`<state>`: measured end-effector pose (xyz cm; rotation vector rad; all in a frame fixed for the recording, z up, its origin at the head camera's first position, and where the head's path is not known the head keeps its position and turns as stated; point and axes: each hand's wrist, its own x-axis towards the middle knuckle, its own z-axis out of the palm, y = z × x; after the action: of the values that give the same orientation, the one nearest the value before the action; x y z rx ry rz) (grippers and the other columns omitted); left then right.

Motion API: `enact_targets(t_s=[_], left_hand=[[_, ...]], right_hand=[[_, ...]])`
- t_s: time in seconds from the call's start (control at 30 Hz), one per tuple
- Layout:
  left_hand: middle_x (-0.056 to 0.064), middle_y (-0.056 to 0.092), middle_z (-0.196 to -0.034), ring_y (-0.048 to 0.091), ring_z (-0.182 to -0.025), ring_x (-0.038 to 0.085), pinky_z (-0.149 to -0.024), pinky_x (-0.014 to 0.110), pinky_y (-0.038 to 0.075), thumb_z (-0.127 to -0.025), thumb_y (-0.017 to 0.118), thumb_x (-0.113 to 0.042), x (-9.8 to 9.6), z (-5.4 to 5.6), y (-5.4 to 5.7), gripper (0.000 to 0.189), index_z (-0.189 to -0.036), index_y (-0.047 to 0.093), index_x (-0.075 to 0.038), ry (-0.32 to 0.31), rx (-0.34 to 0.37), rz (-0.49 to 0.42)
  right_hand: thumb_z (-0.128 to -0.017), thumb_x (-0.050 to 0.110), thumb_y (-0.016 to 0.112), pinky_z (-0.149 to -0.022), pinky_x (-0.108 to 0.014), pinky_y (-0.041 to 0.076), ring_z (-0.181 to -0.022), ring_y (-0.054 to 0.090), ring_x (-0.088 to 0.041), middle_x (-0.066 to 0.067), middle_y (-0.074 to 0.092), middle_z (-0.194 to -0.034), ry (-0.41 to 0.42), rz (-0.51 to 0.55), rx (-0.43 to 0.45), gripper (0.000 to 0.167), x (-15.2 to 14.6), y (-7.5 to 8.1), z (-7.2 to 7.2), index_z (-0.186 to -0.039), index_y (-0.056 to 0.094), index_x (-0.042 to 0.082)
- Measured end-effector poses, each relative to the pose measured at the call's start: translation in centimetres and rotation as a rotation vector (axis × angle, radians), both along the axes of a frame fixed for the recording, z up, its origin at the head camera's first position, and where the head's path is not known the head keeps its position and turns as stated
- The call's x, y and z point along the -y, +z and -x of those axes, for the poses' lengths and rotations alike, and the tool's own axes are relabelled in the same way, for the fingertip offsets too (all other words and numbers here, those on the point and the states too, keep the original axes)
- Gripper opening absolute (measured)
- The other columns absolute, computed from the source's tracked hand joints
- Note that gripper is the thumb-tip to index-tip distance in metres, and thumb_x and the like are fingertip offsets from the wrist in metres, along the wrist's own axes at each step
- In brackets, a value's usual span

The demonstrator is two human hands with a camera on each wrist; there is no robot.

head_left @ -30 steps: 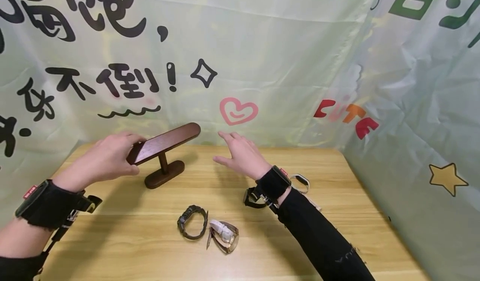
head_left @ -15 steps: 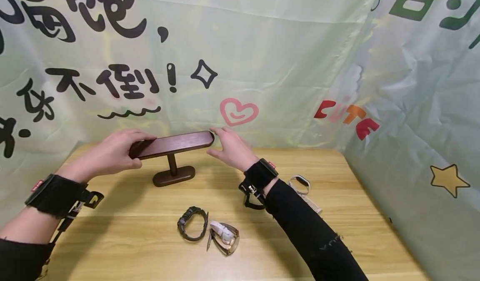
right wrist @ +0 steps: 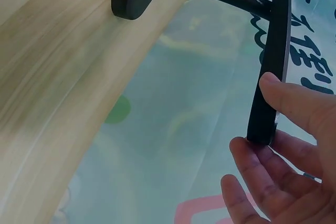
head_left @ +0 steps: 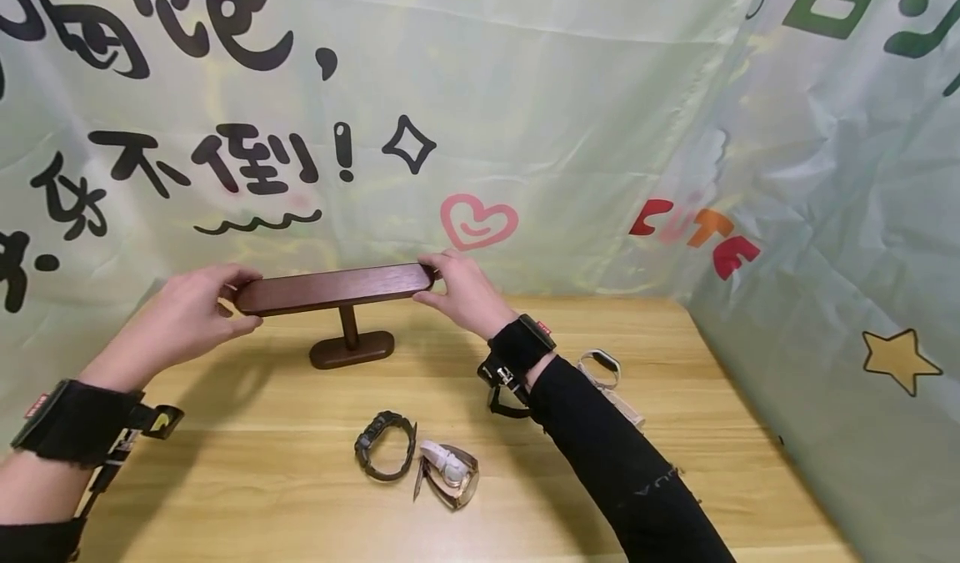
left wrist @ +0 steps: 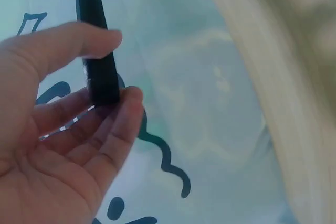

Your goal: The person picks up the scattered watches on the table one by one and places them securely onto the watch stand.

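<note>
A dark brown wooden T-shaped display stand [head_left: 337,288] stands toward the back of the table, its long bar resting on a post above an oval base. My left hand [head_left: 187,313] holds the bar's left end; in the left wrist view, the thumb lies across the bar [left wrist: 100,72] and the fingers curl around its end. At the opposite end, my right hand [head_left: 468,296] pinches the bar between thumb and fingers, also seen in the right wrist view with the bar [right wrist: 270,77]. The bar looks nearly level, its right end slightly higher.
On the wooden table [head_left: 262,480] lie a black watch [head_left: 385,446] and a light-strapped watch with rose-gold parts [head_left: 450,473]. A black strap [head_left: 506,409] shows partly behind the right wrist. Farther right is a pale band [head_left: 602,367]. A printed cloth [head_left: 562,129] hangs behind.
The right hand has come in and taken hold of the bar's right end. The stand has turned and shifted slightly right. My left hand has moved outward to the bar's left tip.
</note>
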<state>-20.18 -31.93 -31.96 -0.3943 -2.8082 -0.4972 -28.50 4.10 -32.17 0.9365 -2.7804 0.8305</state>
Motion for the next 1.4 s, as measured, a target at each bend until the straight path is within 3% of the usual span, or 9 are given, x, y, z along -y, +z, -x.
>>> enact_targets(t_s=[0.2,0.4,0.5,0.6,0.77,0.9,1.1,1.4], left_hand=[[0.024,0.079,-0.114,0.076,-0.09,0.033,-0.077,0.042,0.054,-0.087,0.089,-0.021,-1.5,0.6,-0.2,0.056,-0.133,0.067,0.001,0.013,0.005,-0.079],[0.024,0.078,-0.115,0.071,-0.076,0.019,-0.068,0.028,0.053,-0.086,0.09,-0.019,-3.9,1.2,-0.4,0.054,-0.13,0.068,0.001,-0.011,-0.009,-0.148],[0.022,0.079,-0.113,0.068,-0.073,0.017,-0.064,0.025,0.051,-0.086,0.09,-0.018,-5.2,1.5,-0.5,0.051,-0.13,0.069,-0.001,-0.033,-0.004,-0.179],[0.022,0.079,-0.112,0.073,-0.078,0.025,-0.068,0.031,0.058,-0.086,0.089,-0.015,-6.1,1.5,-0.7,0.05,-0.13,0.07,-0.001,-0.046,-0.004,-0.205],[0.027,0.072,-0.122,0.075,-0.099,0.041,-0.085,0.055,0.066,-0.087,0.087,-0.009,-8.4,1.8,-1.0,0.053,-0.135,0.068,0.003,-0.095,-0.005,-0.258],[0.029,0.071,-0.126,0.076,-0.099,0.043,-0.087,0.055,0.066,-0.088,0.085,-0.004,-10.6,2.3,-1.4,0.051,-0.135,0.068,0.006,-0.141,-0.04,-0.303],[0.028,0.073,-0.127,0.076,-0.105,0.042,-0.086,0.052,0.067,-0.09,0.082,0.0,-12.9,2.8,-1.9,0.047,-0.134,0.068,0.006,-0.144,-0.074,-0.337],[0.028,0.072,-0.133,0.076,-0.108,0.044,-0.087,0.053,0.067,-0.093,0.08,-0.001,-13.8,2.6,-2.7,0.049,-0.14,0.067,0.003,-0.127,-0.09,-0.367]], right_hand=[[-0.099,0.02,0.081,-0.108,-0.04,0.058,-0.121,0.07,-0.028,-0.016,0.07,-0.135,-0.009,0.024,0.008,0.058,-1.9,0.0,0.2,-0.149,0.06,0.001],[-0.098,0.021,0.081,-0.107,-0.042,0.058,-0.121,0.069,-0.031,-0.016,0.069,-0.133,-0.05,0.028,0.001,0.057,-4.8,-0.2,0.0,-0.148,0.062,0.002],[-0.097,0.021,0.083,-0.104,-0.044,0.058,-0.12,0.069,-0.032,-0.017,0.069,-0.134,-0.074,0.042,-0.011,0.056,-6.4,-0.3,-0.2,-0.146,0.064,0.002],[-0.097,0.022,0.083,-0.101,-0.045,0.059,-0.119,0.069,-0.032,-0.016,0.069,-0.135,-0.086,0.048,-0.02,0.055,-7.6,-0.5,-0.4,-0.145,0.065,0.004],[-0.098,0.024,0.082,-0.102,-0.047,0.058,-0.119,0.068,-0.032,-0.016,0.069,-0.133,-0.134,0.052,-0.018,0.054,-10.1,-0.5,-1.1,-0.146,0.065,0.006],[-0.099,0.025,0.081,-0.106,-0.049,0.055,-0.12,0.065,-0.031,-0.014,0.067,-0.135,-0.176,0.059,0.003,0.055,-12.7,-0.7,-1.9,-0.148,0.063,0.008],[-0.099,0.026,0.08,-0.11,-0.049,0.054,-0.121,0.063,-0.031,-0.014,0.065,-0.137,-0.199,0.08,-0.004,0.057,-15.0,-0.8,-3.0,-0.149,0.062,0.007],[-0.099,0.03,0.08,-0.11,-0.045,0.054,-0.121,0.065,-0.028,-0.012,0.065,-0.139,-0.24,0.086,-0.043,0.057,-15.9,-1.3,-4.3,-0.15,0.062,0.01]])
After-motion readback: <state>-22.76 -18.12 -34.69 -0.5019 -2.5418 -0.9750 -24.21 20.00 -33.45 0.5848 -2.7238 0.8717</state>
